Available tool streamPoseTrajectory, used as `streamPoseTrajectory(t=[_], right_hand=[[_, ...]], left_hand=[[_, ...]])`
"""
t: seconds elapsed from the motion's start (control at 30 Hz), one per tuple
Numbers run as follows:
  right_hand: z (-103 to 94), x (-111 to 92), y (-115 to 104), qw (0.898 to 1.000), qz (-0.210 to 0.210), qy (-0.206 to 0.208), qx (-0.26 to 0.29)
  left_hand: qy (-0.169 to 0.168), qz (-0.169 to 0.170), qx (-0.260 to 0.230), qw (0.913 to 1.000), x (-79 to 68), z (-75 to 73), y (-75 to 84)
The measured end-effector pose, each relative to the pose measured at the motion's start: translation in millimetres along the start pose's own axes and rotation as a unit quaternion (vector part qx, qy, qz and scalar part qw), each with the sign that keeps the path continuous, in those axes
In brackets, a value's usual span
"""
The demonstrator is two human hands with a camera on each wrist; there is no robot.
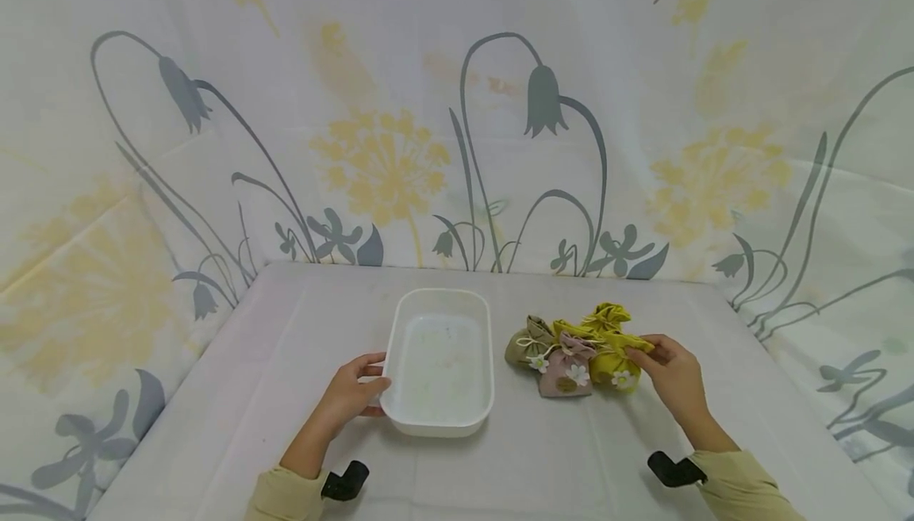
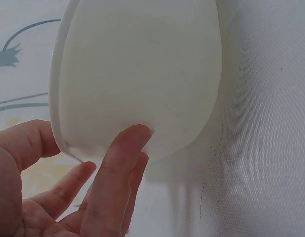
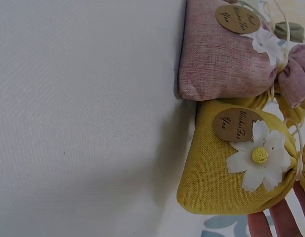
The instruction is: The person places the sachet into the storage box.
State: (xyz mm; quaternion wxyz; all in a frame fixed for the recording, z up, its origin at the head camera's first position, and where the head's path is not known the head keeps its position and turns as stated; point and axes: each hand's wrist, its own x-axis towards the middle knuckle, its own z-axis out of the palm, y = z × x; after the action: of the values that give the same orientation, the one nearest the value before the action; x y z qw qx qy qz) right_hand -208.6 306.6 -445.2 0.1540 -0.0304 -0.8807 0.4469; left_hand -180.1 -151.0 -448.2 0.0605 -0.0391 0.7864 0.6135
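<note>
In the head view my left hand (image 1: 355, 386) grips the left side of a white plastic tub (image 1: 437, 430), with its thumb at the rim. The left wrist view shows fingers (image 2: 117, 168) against the tub's outer wall (image 2: 142, 74). My right hand (image 1: 673, 370) pinches the gathered top of the nearer yellow drawstring pouch (image 1: 608, 362). This pouch has a white flower (image 3: 259, 156) and a round brown tag (image 3: 231, 125). Beside it stand a pink pouch (image 1: 560, 378), an olive pouch (image 1: 520, 350) and another yellow pouch (image 1: 605, 316), partly hidden.
A white cloth covers the table (image 1: 321, 307). Behind it hangs a flower-printed curtain (image 1: 400, 220), which also runs along both sides. A black wrist mount (image 1: 346, 481) sits at my left cuff, and another black mount (image 1: 674, 470) at my right.
</note>
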Motion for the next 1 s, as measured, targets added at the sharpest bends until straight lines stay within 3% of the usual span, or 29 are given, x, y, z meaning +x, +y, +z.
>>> streamPoseTrajectory(t=[0.1, 0.33, 0.47, 0.57, 0.8, 0.83, 0.87, 0.93, 1.0], right_hand=[[-2.7, -1, -1, 1.000, 0.012, 0.013, -0.002], [-13.1, -10, -31, 0.999, 0.005, 0.032, -0.012], [-14.6, -8, -36, 0.999, 0.004, 0.040, 0.005], [-12.1, 4, -13, 0.999, -0.005, 0.046, 0.024], [2.8, 53, 96, 0.994, -0.043, 0.094, -0.018], [3.1, 57, 103, 0.994, -0.044, 0.097, -0.021], [-0.4, 54, 97, 0.995, -0.047, 0.083, 0.009], [-3.1, 56, 95, 0.995, -0.051, 0.082, 0.013], [-8.1, 51, 75, 0.996, -0.044, 0.074, 0.019]], left_hand=[[0.001, -0.003, -0.002, 1.0000, -0.3, 0.4, -0.4], [0.002, -0.005, 0.001, 1.0000, 0.9, 0.6, -1.8], [0.002, -0.002, 0.000, 1.0000, 1.0, 0.2, -1.4], [0.002, 0.000, 0.000, 1.0000, 0.0, -0.2, -0.4], [0.001, -0.001, -0.001, 1.0000, -0.7, -0.5, 0.1], [0.002, -0.003, -0.001, 1.0000, -0.5, -0.6, 0.0], [0.002, -0.003, -0.002, 1.0000, -0.1, -0.6, -0.7], [0.002, -0.003, -0.004, 1.0000, 0.3, -0.9, -1.0], [0.001, -0.002, -0.006, 1.0000, 0.9, -1.0, -1.2]])
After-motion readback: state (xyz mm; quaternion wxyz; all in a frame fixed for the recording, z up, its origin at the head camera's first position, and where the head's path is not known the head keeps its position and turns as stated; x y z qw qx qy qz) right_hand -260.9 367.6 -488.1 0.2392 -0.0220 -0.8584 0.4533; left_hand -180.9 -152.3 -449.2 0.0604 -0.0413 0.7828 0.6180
